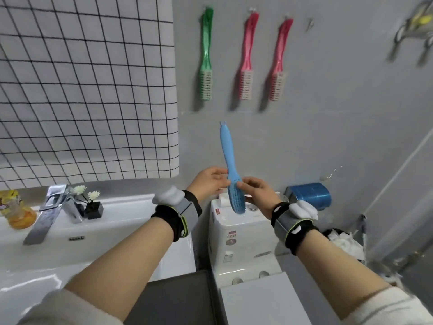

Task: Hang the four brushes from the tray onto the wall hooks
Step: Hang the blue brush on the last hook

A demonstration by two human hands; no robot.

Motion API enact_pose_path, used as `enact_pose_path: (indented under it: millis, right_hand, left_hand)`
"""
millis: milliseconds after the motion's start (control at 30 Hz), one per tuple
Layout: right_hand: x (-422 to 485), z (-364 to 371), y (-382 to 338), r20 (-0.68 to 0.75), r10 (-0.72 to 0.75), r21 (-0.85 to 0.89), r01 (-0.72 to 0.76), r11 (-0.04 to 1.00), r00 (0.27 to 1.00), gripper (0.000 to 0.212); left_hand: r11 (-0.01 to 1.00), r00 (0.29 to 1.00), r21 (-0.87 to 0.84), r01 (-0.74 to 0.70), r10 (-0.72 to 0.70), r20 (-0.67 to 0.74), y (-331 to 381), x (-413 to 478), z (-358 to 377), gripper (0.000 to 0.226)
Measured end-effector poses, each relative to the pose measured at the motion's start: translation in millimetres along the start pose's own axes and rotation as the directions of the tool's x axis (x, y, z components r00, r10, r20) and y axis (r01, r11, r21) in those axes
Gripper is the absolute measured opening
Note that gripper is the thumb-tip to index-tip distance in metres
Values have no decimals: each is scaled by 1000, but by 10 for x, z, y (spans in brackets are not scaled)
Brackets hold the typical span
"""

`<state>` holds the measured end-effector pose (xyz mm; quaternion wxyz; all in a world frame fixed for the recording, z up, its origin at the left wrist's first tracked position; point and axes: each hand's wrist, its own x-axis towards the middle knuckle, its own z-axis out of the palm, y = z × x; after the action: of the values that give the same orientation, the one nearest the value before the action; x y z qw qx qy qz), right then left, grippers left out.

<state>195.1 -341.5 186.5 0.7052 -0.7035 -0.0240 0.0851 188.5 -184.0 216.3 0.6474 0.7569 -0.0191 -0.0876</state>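
Observation:
A blue brush (228,156) stands almost upright in front of the grey wall, handle up, bristle head down. My left hand (209,181) pinches it on the left just above the bristles, and my right hand (256,192) pinches it on the right. A green brush (206,55) and two pink brushes (248,55) (280,59) hang in a row from hooks high on the wall. To their right a bare hook (310,23) sticks out. The dark tray (178,299) lies low between my forearms.
A white sink (105,231) with a chrome tap (50,212) is at the left under a tiled wall. A white toilet tank (243,242) stands below the brush. A blue paper holder (310,195) and a waste bin (344,242) are at the right.

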Motion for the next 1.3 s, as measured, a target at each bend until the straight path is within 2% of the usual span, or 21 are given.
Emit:
enact_pose_path:
  millis: [167, 400, 567, 733, 967, 1300]
  right_hand:
    - [210, -374, -351, -66, -54, 96, 60, 994, 996, 10]
    - [476, -1114, -900, -52, -172, 102, 177, 979, 984, 8]
    - [657, -1592, -1318, -47, -267, 65, 270, 961, 963, 27]
    - [821, -1837, -1732, -51, -308, 81, 311, 947, 950, 30]
    - [1157, -2041, -2051, -57, -324, 87, 328, 941, 944, 32]
    - [1607, -2162, -2087, -65, -338, 105, 343, 933, 939, 28]
  left_hand:
    - [993, 993, 28, -111, 111, 31, 315, 334, 306, 48]
    - [967, 966, 11, -253, 254, -57, 918, 909, 961, 50]
    - [945, 936, 40, -326, 328, -125, 1346, 1218, 1371, 49]
    - [919, 905, 71, -389, 395, -155, 1777, 1440, 1545, 49]
    - [899, 886, 122, -420, 436, -157, 2160, 1797, 1629, 48]
    - [907, 896, 127, -402, 418, -146, 2259, 2180, 1586, 46]
